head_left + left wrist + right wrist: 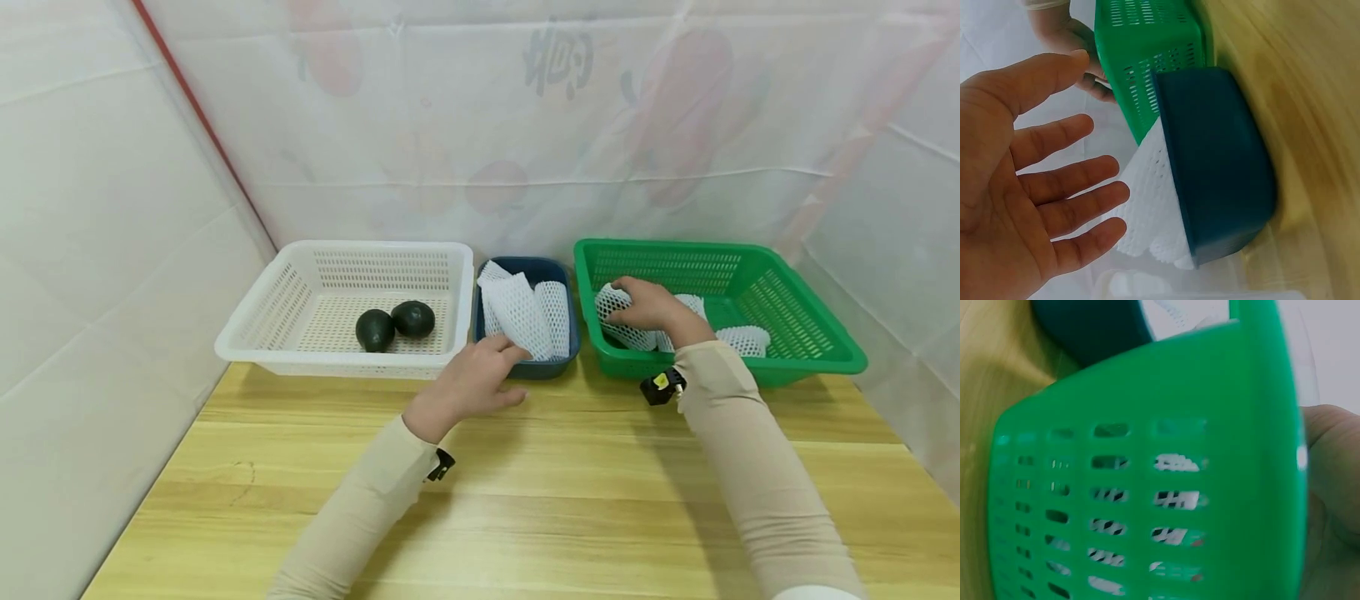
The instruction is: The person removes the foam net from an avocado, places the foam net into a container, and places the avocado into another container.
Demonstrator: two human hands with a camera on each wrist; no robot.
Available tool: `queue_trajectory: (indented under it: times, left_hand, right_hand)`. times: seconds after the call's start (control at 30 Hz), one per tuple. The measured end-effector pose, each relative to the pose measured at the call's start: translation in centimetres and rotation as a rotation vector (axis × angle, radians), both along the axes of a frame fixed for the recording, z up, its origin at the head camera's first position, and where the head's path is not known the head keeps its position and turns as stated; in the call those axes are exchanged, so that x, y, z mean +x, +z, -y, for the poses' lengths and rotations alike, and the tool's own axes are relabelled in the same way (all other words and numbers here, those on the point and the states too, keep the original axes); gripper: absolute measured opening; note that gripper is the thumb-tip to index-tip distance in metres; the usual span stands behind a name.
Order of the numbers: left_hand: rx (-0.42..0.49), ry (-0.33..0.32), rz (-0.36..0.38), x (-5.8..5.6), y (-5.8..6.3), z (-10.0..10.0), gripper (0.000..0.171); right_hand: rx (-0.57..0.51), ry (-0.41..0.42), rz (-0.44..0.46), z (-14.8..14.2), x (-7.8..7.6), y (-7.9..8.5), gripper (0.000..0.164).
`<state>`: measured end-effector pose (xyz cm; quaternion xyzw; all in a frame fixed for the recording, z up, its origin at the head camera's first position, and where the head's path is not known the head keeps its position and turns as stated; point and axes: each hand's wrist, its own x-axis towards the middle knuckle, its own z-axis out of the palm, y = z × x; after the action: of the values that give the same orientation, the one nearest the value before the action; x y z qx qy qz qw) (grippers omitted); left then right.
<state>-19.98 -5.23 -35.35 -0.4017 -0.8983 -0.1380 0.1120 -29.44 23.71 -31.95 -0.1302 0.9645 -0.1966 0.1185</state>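
My right hand (651, 307) reaches over the near rim of the green basket (813, 364). Its thumb and fingers are around an avocado in a white foam net (628, 329), low in the left end of that basket; the basket wall hides most of the grip in the right wrist view. My left hand (480, 379) hovers at the front of the blue bin (1222, 162), fingers apart and palm bare in the left wrist view. White foam net sleeves (521, 312) lie in that bin, close beyond the left fingertips.
More white-netted pieces (742, 340) lie in the green basket. To the left, a white basket (262, 354) holds two dark avocados (413, 319) (375, 330). All three containers stand side by side on the wooden table (540, 508), before a white sheet (450, 108).
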Motion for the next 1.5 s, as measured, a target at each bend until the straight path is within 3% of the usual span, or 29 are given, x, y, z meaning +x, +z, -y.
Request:
queue_trajectory:
  times: [0.13,0.37,0.57,1.07,1.33,1.5]
  left_hand:
    - [-0.005,-0.003,0.049,0.1,-0.4,-0.3,0.040]
    - [-0.012,-0.030,0.009,0.6,-0.9,-0.7,0.037]
    - [-0.017,-0.068,0.071,0.9,-1.2,-1.2,0.038]
    - [-0.164,0.004,0.258,0.9,-2.2,-2.3,0.049]
    - [-0.200,0.009,0.305,0.7,-2.8,-2.6,0.051]
    - [-0.210,0.009,0.317,0.5,-2.9,-2.6,0.051]
  right_hand:
    - [-0.012,-0.031,0.005,-0.5,-0.3,-0.5,0.065]
    - [0.009,-0.010,0.010,-1.0,-0.4,-1.2,0.065]
    - [-0.020,-0.031,0.048,-1.3,-0.6,-1.8,0.068]
    - [-0.101,-0.098,0.118,-1.8,-1.2,-3.2,0.083]
    - [-0.064,-0.080,0.116,-1.8,-1.3,-3.6,0.084]
    - [0.020,-0.093,0.070,-2.1,-1.8,-4.3,0.083]
